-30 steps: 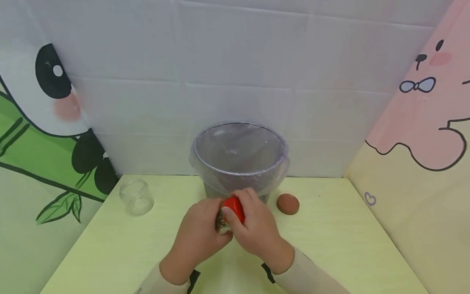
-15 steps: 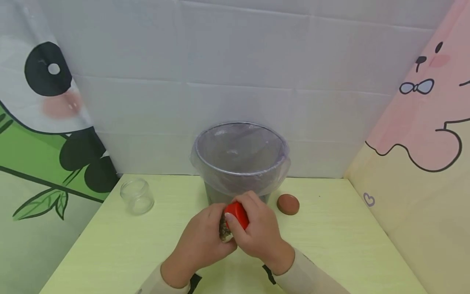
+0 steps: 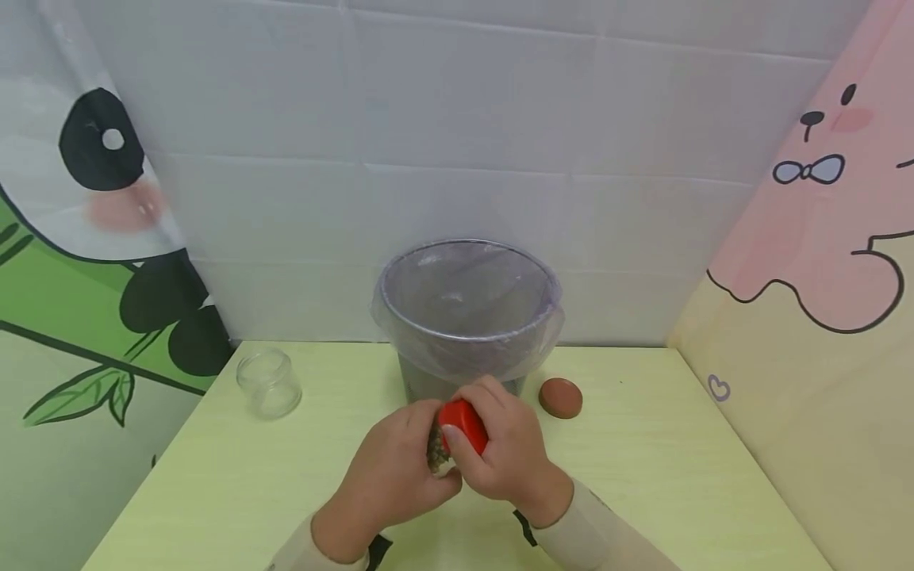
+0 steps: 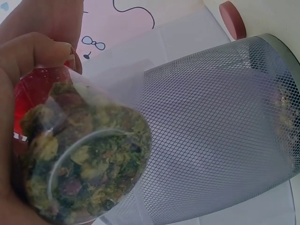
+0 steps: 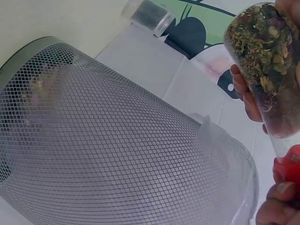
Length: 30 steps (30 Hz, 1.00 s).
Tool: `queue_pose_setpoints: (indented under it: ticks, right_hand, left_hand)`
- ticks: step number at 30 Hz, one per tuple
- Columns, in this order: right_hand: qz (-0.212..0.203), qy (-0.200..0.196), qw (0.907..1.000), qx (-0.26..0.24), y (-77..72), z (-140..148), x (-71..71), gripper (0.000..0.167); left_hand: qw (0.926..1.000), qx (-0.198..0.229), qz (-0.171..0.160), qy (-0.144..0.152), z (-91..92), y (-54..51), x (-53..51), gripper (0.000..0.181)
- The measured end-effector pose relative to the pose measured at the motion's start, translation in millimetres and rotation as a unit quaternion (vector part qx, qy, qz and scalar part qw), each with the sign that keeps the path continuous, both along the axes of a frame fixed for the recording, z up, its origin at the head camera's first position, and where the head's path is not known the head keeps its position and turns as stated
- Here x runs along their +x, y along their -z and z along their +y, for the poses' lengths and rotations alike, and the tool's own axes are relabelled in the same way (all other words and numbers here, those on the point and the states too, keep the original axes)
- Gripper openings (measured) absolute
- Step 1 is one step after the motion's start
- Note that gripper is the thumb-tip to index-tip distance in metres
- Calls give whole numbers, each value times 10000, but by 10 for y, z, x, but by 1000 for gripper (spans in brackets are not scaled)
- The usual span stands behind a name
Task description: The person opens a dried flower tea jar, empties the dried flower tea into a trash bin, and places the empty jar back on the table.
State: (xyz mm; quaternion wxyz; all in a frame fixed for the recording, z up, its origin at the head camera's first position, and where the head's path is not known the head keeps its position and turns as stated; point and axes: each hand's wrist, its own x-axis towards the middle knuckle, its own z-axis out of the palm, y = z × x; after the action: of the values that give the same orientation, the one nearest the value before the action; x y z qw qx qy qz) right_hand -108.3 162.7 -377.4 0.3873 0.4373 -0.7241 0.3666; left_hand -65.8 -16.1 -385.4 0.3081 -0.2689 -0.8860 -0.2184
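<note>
A clear jar (image 4: pixel 89 164) of dried flowers and herbs is tilted in front of the bin, its base towards the left wrist camera. My left hand (image 3: pixel 401 456) grips the jar round its body. On the jar's end sits a red lid (image 3: pixel 464 425), which my right hand (image 3: pixel 510 444) holds between thumb and fingers. The dried pieces crowd the base end in the left wrist view. In the right wrist view a clearer stretch of jar lies near the lid. The join between lid and jar is partly hidden by fingers.
Behind the hands stands a grey mesh bin (image 5: pixel 122 140) with a clear plastic liner. Some dried bits show through the mesh at its bottom. A small clear jar (image 3: pixel 270 388) stands on the table at left. A reddish-brown round lid (image 3: pixel 560 398) lies right of the bin.
Both hands, with the jar and red lid, have shifted slightly right and down in the head view. The grips look the same, and the other things stay in place.
</note>
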Motion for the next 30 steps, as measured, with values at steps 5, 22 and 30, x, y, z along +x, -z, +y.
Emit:
queue_pose_setpoints:
  ticks: [5, 22, 30]
  right_hand:
    - [202, -110, 9997, -106, 13, 10, -25, 32]
    - [1246, -675, 9898, -154, 53, 49, -87, 40]
    - [1949, -1116, 9741, 258, 50, 77, -123, 45]
  left_hand:
    - [10000, -42, 72, -5, 8, -4, -7, 61]
    - [9880, 146, -1212, 946, -50, -40, -31, 60]
    - [9235, 564, -3039, 2273, -187, -88, -91, 60]
